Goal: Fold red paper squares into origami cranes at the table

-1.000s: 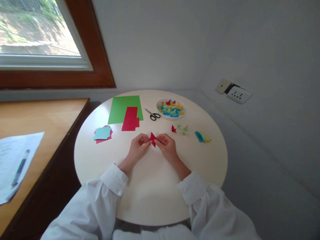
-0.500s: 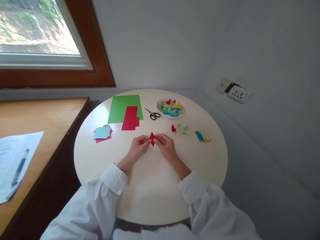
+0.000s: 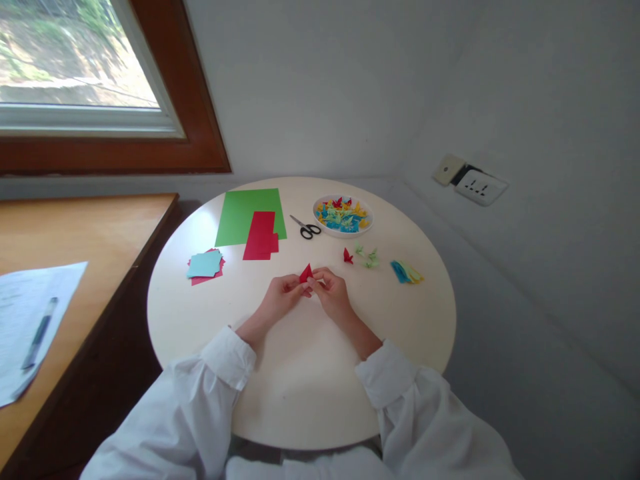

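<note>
A small folded red paper (image 3: 306, 273) is pinched between both hands over the middle of the round table (image 3: 305, 380). Its upper part shows as a pointed triangle; the lower part is hidden by fingers. My left hand (image 3: 283, 295) grips it from the left, fingers curled and thumb pressed in. From the right, my right hand (image 3: 331, 292) holds it between thumb and fingers. Beyond the right hand lie a small folded red paper figure (image 3: 348, 256) and several pale green folded figures (image 3: 371, 258).
Scissors (image 3: 307, 230) lie beside a white dish (image 3: 371, 223) of colourful folded paper figures. A green sheet (image 3: 233, 217) sits under red paper (image 3: 257, 240). Light-blue and red squares (image 3: 205, 265) are stacked at left, blue and yellow papers (image 3: 406, 271) at right. A wooden desk (image 3: 115, 233) stands left.
The red paper has gone from an upright diamond to a triangle with its point up. Both hands have closed in slightly, and the left fingers now cover its lower part.
</note>
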Tool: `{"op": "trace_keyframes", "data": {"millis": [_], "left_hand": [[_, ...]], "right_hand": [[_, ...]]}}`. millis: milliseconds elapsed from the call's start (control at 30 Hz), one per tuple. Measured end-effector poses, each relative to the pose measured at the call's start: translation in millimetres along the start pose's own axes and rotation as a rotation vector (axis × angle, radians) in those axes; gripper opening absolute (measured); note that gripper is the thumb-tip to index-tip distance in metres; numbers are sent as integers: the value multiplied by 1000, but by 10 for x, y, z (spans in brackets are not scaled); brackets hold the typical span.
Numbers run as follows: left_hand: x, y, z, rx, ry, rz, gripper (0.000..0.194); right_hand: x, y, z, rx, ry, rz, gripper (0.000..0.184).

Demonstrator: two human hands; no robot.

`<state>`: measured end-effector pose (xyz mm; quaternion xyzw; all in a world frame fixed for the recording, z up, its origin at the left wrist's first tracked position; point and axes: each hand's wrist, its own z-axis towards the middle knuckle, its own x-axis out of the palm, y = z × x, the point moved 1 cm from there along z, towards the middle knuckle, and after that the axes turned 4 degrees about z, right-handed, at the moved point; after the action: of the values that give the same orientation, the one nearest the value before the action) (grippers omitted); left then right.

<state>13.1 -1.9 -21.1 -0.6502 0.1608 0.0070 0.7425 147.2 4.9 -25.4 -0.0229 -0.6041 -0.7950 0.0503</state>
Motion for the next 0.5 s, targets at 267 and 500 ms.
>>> {"op": "trace_keyframes", "data": {"millis": [267, 500], "left_hand": [[-3, 11, -18, 32, 63, 75, 25], [-4, 21, -24, 73, 165, 55, 20]], "right_hand": [[34, 64, -17, 147, 94, 95, 15], [21, 75, -22, 160, 57, 59, 19]]}}
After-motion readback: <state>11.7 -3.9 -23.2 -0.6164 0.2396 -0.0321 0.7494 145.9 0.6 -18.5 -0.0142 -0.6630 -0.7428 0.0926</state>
